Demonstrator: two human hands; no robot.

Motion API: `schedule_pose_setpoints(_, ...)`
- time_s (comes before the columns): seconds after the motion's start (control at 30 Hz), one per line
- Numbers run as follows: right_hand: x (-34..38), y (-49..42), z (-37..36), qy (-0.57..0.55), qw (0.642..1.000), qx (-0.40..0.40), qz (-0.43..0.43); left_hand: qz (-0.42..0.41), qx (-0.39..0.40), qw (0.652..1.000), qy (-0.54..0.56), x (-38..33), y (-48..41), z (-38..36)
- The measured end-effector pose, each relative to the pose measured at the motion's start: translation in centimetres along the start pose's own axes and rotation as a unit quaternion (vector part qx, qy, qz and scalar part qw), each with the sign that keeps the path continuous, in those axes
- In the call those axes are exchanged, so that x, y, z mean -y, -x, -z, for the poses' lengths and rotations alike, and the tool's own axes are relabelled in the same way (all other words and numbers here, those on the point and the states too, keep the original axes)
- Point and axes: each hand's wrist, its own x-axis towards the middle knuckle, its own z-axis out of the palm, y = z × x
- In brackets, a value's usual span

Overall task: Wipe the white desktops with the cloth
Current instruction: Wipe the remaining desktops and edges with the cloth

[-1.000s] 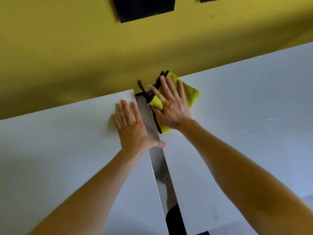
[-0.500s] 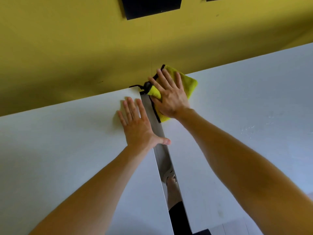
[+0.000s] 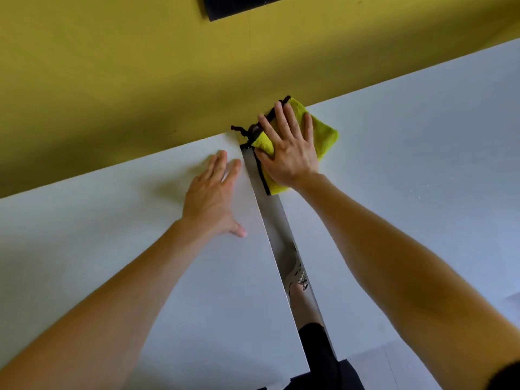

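Two white desktops meet at a narrow gap: the left desktop point(image 3: 98, 249) and the right desktop point(image 3: 422, 164). A yellow cloth with black trim point(image 3: 323, 136) lies at the far left corner of the right desktop, against the yellow wall. My right hand point(image 3: 287, 153) presses flat on the cloth, fingers spread and pointing at the wall. My left hand point(image 3: 211, 198) rests palm down on the left desktop near its far right corner, holding nothing.
A yellow wall point(image 3: 140, 66) runs along the far edge of both desks, with a dark panel point(image 3: 239, 5) at the top. Through the gap point(image 3: 278, 229) I see my own leg and shoe point(image 3: 298, 277). Small specks lie on the right desktop point(image 3: 422, 190).
My right hand has pushed the cloth farther toward the wall corner. My left hand has slid a little left, away from the gap, with its thumb off the edge.
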Motion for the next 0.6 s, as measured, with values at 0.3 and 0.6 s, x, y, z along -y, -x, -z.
schedule_pose_setpoints(0.3,-0.8,19.8,0.3,0.0,0.998,0.051,0.042,0.005,-0.012,1.0,0.0,-0.1,0.3,-0.5)
schedule_pose_setpoints(0.6,1.3,0.7,0.1,-0.013,0.999,0.021,-0.029,0.022,-0.01,1.0,-0.007,-0.7,0.1,-0.2)
